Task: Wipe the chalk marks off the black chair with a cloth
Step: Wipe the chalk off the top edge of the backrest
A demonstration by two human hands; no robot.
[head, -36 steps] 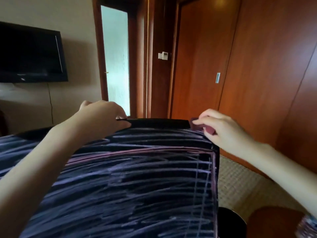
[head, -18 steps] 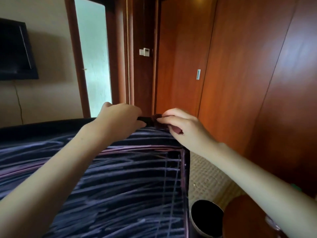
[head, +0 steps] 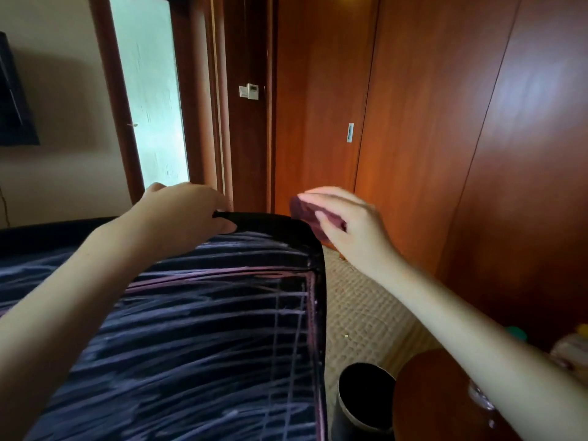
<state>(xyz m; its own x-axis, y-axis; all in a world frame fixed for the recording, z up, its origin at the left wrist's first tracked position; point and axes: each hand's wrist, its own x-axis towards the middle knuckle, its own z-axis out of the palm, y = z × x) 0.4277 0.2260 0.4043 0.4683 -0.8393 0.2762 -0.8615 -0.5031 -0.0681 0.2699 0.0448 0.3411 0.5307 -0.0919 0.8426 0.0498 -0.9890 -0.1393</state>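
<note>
While the left hand point(head: 184, 214) grips the top edge of the black upholstered chair point(head: 197, 345), fingers curled over its rim, the right hand point(head: 346, 224) pinches a folded maroon cloth point(head: 307, 214) at the chair's upper right corner. Pale chalk strokes point(head: 206, 361) cover the chair's facing surface. A dark cylindrical bin point(head: 362, 399) stands on the woven carpet point(head: 366, 310) beside it.

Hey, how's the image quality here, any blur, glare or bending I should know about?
Head view: the right hand and its cloth are slightly motion-blurred; soft glare streaks the wooden wall panels; wide-angle bending tilts the frosted door; the chair's chalk marks look sharp.
</note>
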